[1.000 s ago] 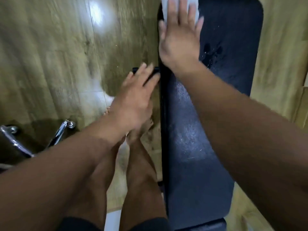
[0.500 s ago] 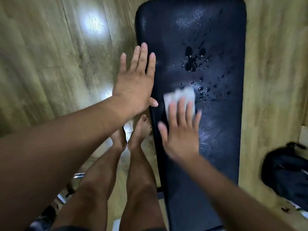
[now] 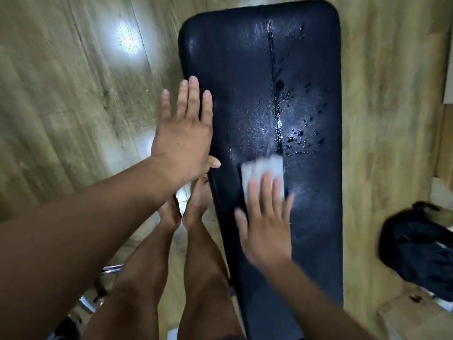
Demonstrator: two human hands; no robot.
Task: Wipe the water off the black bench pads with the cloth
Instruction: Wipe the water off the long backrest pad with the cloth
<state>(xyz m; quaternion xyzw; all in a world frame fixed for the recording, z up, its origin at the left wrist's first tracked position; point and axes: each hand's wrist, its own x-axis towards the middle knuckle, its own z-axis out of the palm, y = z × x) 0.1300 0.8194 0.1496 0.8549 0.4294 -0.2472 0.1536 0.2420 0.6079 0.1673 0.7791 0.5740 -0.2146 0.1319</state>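
Note:
A long black bench pad (image 3: 232, 69) runs away from me down the middle of the view. Water drops (image 3: 297, 137) and a wet streak lie on its right half. A small white cloth (image 3: 262, 169) lies flat on the pad, and my right hand (image 3: 266, 224) presses on it with straight fingers, blurred by motion. My left hand (image 3: 183, 133) is spread flat with straight fingers over the pad's left edge and holds nothing; I cannot tell whether it touches the pad.
The wooden floor (image 3: 73, 94) surrounds the bench. My bare legs and feet (image 3: 193, 217) stand just left of the pad. A black bag (image 3: 416, 249) lies on the floor at the right. Chrome metal bars (image 3: 110, 269) show at the lower left.
My right hand has drawn the cloth back from the pad's far end towards me, down the middle. My left hand rose from the pad's side, fingers spread at its left edge.

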